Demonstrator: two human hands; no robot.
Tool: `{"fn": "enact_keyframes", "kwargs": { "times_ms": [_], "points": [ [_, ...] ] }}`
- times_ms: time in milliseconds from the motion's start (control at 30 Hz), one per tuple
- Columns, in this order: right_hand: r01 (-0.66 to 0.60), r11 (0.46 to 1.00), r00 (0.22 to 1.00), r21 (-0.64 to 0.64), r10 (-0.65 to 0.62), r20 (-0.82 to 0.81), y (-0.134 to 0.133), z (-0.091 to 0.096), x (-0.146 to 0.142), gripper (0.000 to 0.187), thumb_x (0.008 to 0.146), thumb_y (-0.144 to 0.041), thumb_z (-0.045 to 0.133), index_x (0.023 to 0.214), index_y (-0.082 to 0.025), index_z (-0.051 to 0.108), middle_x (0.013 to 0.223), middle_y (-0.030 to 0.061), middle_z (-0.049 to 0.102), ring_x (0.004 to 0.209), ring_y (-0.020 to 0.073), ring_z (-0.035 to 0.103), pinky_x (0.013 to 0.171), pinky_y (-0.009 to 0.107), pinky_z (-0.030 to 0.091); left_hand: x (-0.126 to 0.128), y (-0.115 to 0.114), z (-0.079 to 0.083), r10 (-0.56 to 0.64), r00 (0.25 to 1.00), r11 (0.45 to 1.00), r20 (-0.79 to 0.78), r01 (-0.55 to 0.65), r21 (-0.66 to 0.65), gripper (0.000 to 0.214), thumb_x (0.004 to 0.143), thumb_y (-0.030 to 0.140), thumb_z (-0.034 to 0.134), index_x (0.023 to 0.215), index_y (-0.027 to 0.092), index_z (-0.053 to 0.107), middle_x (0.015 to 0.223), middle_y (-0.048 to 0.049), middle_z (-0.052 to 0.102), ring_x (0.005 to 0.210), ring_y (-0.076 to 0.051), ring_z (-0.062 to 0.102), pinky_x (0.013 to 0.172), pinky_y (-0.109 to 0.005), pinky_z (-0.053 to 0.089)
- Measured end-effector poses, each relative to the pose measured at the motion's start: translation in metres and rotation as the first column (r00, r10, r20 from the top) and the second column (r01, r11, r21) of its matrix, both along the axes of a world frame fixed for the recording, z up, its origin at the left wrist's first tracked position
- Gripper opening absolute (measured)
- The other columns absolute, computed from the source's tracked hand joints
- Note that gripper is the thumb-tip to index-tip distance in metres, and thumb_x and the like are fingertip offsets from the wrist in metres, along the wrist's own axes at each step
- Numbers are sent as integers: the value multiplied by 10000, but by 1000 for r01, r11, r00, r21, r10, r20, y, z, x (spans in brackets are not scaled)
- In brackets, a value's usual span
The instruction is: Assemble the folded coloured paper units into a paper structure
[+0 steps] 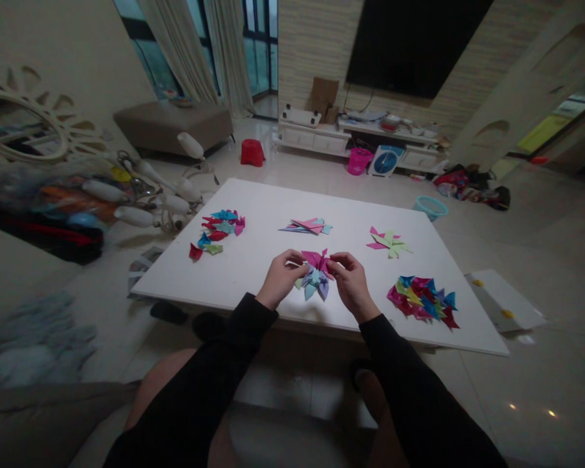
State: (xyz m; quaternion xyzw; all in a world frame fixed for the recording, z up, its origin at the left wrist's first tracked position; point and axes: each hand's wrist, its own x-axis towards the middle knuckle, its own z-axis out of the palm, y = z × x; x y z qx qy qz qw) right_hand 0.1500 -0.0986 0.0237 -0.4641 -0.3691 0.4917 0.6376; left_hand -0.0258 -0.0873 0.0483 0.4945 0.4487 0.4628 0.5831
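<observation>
A folded paper figure [316,273] of magenta, lilac and pale blue pieces lies near the front edge of a white table [273,195]. My left hand [281,278] pinches its left side with curled fingers. My right hand [351,278] pinches its right side the same way. Both hands rest on the tabletop, with black sleeves behind them.
Piles of folded coloured paper lie around: one at the left [219,229], one at the far middle [306,226], a pink and green one [388,242], and a dense multicoloured heap [423,299] at the right. Toys and tools clutter the floor at left [141,195].
</observation>
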Motion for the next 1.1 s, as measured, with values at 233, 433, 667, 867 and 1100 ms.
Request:
{"fn": "enact_keyframes", "kwargs": {
  "times_ms": [233,433,667,867,1100],
  "points": [
    [12,998,995,59,-18,95,0,-5,-2,256,652,-294,870,828,-213,703,837,3,695,795,168,638,757,321,521,3,-4,3,46,991,985,-126,-24,173,255,671,331,834,807,156,707,659,-3,624,633,-139,569,615,-272,455],
    [9,997,996,83,-17,90,-2,-3,-5,230,668,-285,873,811,-215,706,817,-2,696,791,166,650,764,319,522,3,-7,0,89,972,968,-215,-34,249,279,691,370,833,845,162,730,703,-18,656,653,-146,592,620,-269,473],
    [-6,998,993,60,-1,115,-4,1,-7,248,663,-325,876,805,-214,705,799,5,702,757,170,655,724,322,522,1,-4,4,174,938,936,-300,-63,347,146,769,312,751,761,166,738,714,-37,708,650,-153,611,637,-274,463],
    [62,996,984,62,-71,160,-4,3,-4,215,705,-339,837,834,-218,715,736,5,689,710,179,664,657,310,478,-25,12,4,213,839,937,-501,-29,349,114,777,282,720,751,175,752,709,-47,733,670,-179,652,667,-290,453],
    [99,993,979,59,-108,175,-6,10,0,199,691,-334,820,796,-216,699,725,3,676,683,162,633,617,294,453,-45,21,-34,123,583,960,-803,135,245,130,748,288,731,650,203,724,713,-86,713,731,-253,657,706,-341,415]
  ]
}}
